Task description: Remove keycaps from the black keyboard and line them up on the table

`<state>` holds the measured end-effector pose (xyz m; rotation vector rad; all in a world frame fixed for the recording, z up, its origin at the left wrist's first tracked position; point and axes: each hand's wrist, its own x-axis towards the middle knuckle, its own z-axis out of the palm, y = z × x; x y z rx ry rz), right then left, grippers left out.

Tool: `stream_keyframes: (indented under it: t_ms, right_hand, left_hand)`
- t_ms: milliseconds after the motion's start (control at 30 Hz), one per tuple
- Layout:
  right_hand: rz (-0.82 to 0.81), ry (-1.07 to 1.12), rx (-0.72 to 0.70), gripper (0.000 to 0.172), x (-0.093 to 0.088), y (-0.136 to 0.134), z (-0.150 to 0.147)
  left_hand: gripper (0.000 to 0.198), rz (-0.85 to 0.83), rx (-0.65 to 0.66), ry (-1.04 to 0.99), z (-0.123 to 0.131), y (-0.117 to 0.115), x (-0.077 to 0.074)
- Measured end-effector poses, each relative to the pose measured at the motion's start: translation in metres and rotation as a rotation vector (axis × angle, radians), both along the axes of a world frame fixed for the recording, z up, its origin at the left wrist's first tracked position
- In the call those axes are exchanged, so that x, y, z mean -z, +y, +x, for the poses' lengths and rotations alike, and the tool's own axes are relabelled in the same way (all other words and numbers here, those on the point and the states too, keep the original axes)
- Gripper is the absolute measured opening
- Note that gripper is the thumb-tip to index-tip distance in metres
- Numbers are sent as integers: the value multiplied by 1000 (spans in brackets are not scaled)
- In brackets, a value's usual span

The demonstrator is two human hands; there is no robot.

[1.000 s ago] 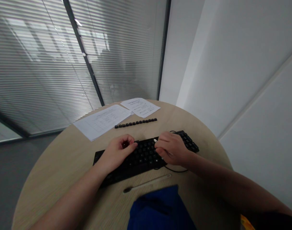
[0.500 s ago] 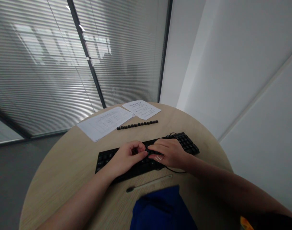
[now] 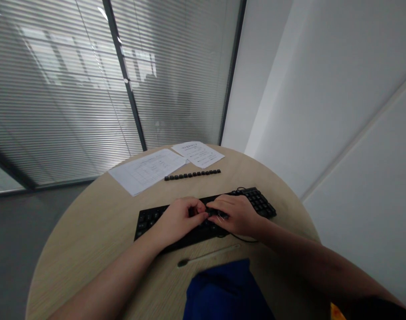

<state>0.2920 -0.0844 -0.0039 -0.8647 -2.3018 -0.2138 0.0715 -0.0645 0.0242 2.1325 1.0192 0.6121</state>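
A black keyboard (image 3: 186, 238) lies at a slant across the round table, partly covered by both hands. My left hand (image 3: 181, 218) rests over its middle, fingers curled and thumb near the index finger; whatever they pinch is hidden. My right hand (image 3: 236, 213) is closed just beside it, over the keys right of the middle. Thin pale wires (image 3: 220, 218) show between its thumb and fingers, part of a small tool whose body is hidden. The two sets of fingertips nearly meet. Beyond the keyboard, several loose black keycaps (image 3: 193, 174) stand in a row.
Printed paper sheets (image 3: 146, 171) lie at the back of the wooden table (image 3: 89, 231). In front of the keyboard are a thin stick with a dark tip (image 3: 183, 263) and a blue cloth (image 3: 219, 291). A cable (image 3: 244, 240) curls by the keyboard's near edge.
The view has shifted slightly. Both hands stay over the same part of the keyboard, with only a slight change at the fingertips.
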Motion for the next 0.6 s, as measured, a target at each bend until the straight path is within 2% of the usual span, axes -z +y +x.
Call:
stream_keyframes:
  t_ms: [100, 200, 333, 400, 500, 567, 600]
  right_hand:
    - [62, 20, -12, 15, 3, 1, -1]
    - [34, -34, -6, 10, 4, 0, -1]
    - [-53, -134, 140, 14, -5, 9, 12]
    - [-104, -135, 259, 17, -13, 28, 30]
    - [-248, -112, 464, 20, -21, 76, 63]
    - [-427, -113, 568, 19, -19, 113, 82]
    - [-468, -114, 577, 18, -15, 130, 89]
  left_hand:
    - [18, 55, 4, 14, -1, 0, 1]
    - [16, 122, 2, 54, 0, -1, 1]
    - [19, 215, 22, 104, -3, 2, -1]
    - [22, 278, 10, 135, -9, 7, -2]
    - [27, 337, -64, 215, -22, 20, -3]
    - [29, 345, -127, 277, -31, 29, -2]
    - [30, 343, -148, 301, -35, 33, 0]
